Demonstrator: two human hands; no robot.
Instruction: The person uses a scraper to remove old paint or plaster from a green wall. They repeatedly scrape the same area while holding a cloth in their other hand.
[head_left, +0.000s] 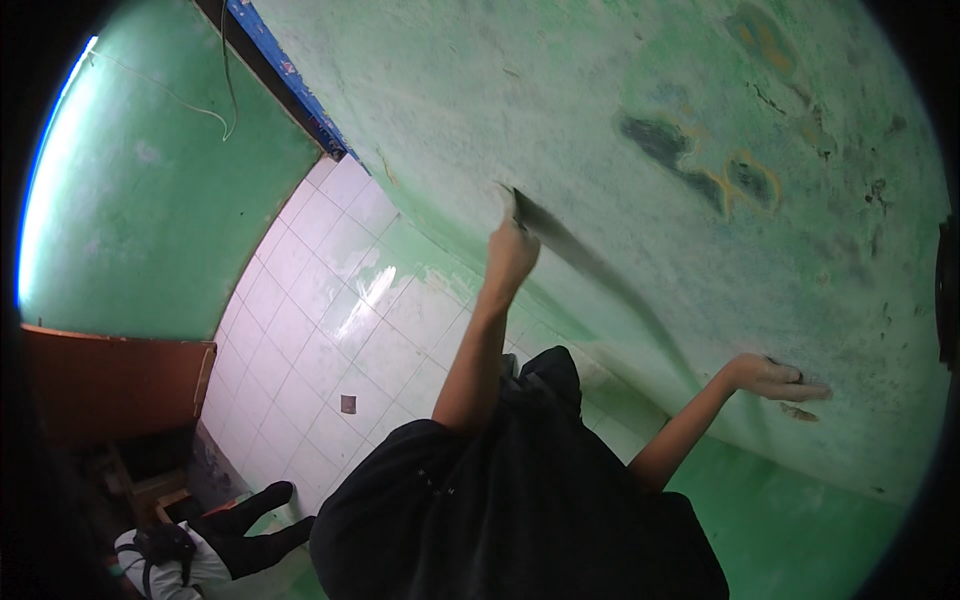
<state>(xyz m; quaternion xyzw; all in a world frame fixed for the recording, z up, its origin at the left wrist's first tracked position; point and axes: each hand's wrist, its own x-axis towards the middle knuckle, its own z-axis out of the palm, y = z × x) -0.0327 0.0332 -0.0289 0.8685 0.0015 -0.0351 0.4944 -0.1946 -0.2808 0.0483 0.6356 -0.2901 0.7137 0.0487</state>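
My left hand (514, 255) is closed around a thin, pale, flat piece (507, 201), perhaps sandpaper or a scraper, whose edge meets the green painted wall (600, 97). A long dark shadow runs across the wall from that edge. Lower right, my right hand (780, 379) rests against the same wall with its fingers stretched out, and nothing shows in it. A small brownish mark (799, 412) lies just below its fingers. The wall's paint is whitish and worn, with dark patches (675, 150) ringed in yellow.
Pale floor tiles (315, 255), smeared with green, lie below. A person (172, 555) in dark trousers is at the lower left, by wooden furniture (161, 487). A brown panel (112, 382) stands at the left. A thin cable (225, 112) hangs near the other green wall (187, 202).
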